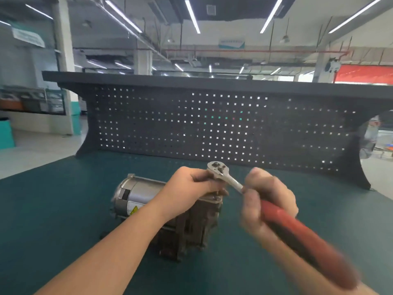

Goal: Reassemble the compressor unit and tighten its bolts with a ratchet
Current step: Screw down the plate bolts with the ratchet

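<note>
The compressor unit (148, 201) lies on the green bench mat, its silver motor end to the left and its dark finned block to the right. A ratchet (225, 177) with a steel head and a red handle (297, 235) stands over the top of the block. My left hand (195, 184) curls around the socket part under the ratchet head, above the compressor. My right hand (268, 201) grips the red handle near its metal neck and is blurred by motion. The bolt beneath the head is hidden by my left hand.
A dark pegboard back panel (212, 124) rises along the far edge of the green bench mat (53, 209). A person stands beyond the panel's right end (370, 137). Workshop floor lies to the left and right.
</note>
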The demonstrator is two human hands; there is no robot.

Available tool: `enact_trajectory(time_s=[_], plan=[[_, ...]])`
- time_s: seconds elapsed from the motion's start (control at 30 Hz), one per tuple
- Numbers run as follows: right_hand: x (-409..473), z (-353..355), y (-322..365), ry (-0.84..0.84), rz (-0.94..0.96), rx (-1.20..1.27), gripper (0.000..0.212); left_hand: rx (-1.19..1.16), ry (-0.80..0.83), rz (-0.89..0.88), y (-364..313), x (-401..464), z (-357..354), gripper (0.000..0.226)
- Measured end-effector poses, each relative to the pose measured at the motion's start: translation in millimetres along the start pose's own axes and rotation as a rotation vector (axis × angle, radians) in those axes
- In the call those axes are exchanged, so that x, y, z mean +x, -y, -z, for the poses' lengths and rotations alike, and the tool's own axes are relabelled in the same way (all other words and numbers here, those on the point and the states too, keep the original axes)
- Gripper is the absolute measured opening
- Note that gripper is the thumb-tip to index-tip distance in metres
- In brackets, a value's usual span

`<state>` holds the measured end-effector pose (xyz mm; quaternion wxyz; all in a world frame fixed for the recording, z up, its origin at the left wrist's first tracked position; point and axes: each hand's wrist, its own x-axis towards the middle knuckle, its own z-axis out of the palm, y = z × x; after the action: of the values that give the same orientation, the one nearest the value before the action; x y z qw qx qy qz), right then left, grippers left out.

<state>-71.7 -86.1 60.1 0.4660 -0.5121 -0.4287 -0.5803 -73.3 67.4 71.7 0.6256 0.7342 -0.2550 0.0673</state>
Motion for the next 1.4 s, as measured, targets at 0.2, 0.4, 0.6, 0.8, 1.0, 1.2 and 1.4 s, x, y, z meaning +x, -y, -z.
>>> enact_trajectory(time_s=[0.2, 0.4, 0.6, 0.8, 1.0, 1.2, 1.4], plan=[[10, 6, -31, -0.502, -1.27, 0.836, 0.033, 0.008, -0.069, 0.008, 4, 1, -6, 0.015], [12, 1, 4, -0.117, -0.301, -0.157, 0.036, -0.028, -0.082, -0.013, 6, 0, -7, 0.01], [-9, -15, 13, 0.088, 0.342, -0.265, 0.031, 0.023, -0.049, -0.001, 5, -1, -4, 0.044], [1, 8, -12, -0.263, -0.775, 0.316, 0.021, -0.001, -0.051, -0.013, 5, -2, -3, 0.022], [3, 13, -18, -0.277, -0.899, 0.407, 0.034, 0.01, -0.096, -0.014, 11, 2, -5, 0.012], [10, 16, 7, 0.353, -0.184, -0.386, 0.016, -0.065, -0.046, -0.041, 8, 0, -8, 0.01], [9, 14, -3, -0.212, -0.742, 0.172, 0.031, -0.053, -0.049, -0.005, 5, -3, -4, 0.019]])
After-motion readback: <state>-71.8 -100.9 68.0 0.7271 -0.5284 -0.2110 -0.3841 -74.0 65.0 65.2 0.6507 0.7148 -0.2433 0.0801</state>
